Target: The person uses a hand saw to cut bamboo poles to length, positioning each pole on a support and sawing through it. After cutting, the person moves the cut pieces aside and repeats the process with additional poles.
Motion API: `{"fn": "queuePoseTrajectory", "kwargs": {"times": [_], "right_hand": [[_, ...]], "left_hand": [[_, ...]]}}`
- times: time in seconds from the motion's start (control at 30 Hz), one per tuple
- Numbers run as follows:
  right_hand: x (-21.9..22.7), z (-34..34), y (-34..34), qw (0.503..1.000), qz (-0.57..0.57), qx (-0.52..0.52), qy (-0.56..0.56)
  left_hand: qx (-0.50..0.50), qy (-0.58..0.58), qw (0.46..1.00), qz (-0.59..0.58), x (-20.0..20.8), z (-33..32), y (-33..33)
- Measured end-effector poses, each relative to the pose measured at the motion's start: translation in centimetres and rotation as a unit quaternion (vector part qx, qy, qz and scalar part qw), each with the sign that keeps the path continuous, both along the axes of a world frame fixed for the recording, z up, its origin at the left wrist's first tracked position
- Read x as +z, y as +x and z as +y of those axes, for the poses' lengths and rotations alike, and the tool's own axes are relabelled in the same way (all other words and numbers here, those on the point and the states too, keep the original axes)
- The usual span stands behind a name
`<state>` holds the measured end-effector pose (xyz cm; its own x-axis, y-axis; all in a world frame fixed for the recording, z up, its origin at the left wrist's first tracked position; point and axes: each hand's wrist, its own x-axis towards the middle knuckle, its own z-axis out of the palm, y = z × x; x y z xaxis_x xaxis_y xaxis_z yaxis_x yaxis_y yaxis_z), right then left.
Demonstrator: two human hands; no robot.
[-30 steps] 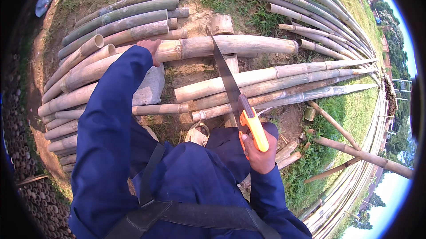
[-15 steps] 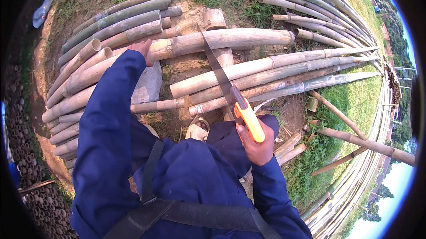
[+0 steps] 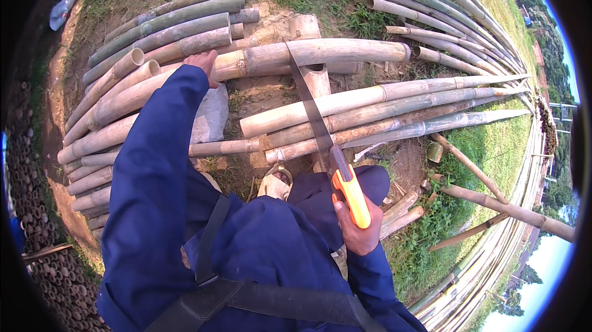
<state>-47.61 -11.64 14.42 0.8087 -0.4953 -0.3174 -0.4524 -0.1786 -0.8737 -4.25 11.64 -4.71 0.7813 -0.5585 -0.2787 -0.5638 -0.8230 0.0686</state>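
Note:
My right hand (image 3: 359,228) is closed around the orange handle of a hand saw (image 3: 316,116). The long blade runs up and away from me, its far end lying across a thick bamboo pole (image 3: 327,52). My left hand (image 3: 202,68) rests over that same pole, left of the blade, with fingers bent over its top; I cannot see the fingertips under it. Beneath the pole, a short upright-looking bamboo piece (image 3: 317,83) and a pale stone block (image 3: 211,116) show. Several long bamboo poles (image 3: 370,92) lie side by side nearer to me, under the blade.
Cut bamboo lengths (image 3: 179,22) are stacked at the left. More long poles (image 3: 444,14) fan out at the far right. Crossed bamboo props (image 3: 505,205) stand on the right grass. A sandalled foot (image 3: 275,184) is below the poles. Bamboo offcuts (image 3: 401,211) lie beside my right hand.
My right hand has drawn the saw back toward me, so less of the blade's tip reaches past the thick pole. My left hand stays on the pole.

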Motion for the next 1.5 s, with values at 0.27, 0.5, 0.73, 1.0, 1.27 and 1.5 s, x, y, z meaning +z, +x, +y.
{"fn": "queuePoseTrajectory", "kwargs": {"times": [0.27,0.5,0.73,1.0,1.27,1.5], "right_hand": [[-9.5,-3.7,17.1,0.994,-0.094,0.046,0.027],[-0.2,-0.6,3.5,0.999,0.006,0.02,0.035],[-10.6,-3.6,17.8,0.996,-0.08,0.033,0.01],[-1.1,-0.9,4.9,1.0,0.004,0.022,0.02],[-8.2,-2.3,14.1,0.996,-0.071,0.045,-0.014],[-2.3,-1.4,6.6,0.999,-0.023,0.039,0.003]], "left_hand": [[-0.012,-0.012,1.0,0.003,0.6,-1.3,0.3],[-0.014,-0.005,1.0,0.003,0.4,0.5,0.4],[-0.027,-0.002,0.999,0.029,1.4,-1.8,0.8],[-0.01,-0.008,1.0,0.017,0.4,0.0,0.4],[-0.033,-0.012,0.999,0.017,0.6,-0.3,0.6],[-0.026,-0.01,1.0,0.011,-0.6,-0.1,0.8]]}}
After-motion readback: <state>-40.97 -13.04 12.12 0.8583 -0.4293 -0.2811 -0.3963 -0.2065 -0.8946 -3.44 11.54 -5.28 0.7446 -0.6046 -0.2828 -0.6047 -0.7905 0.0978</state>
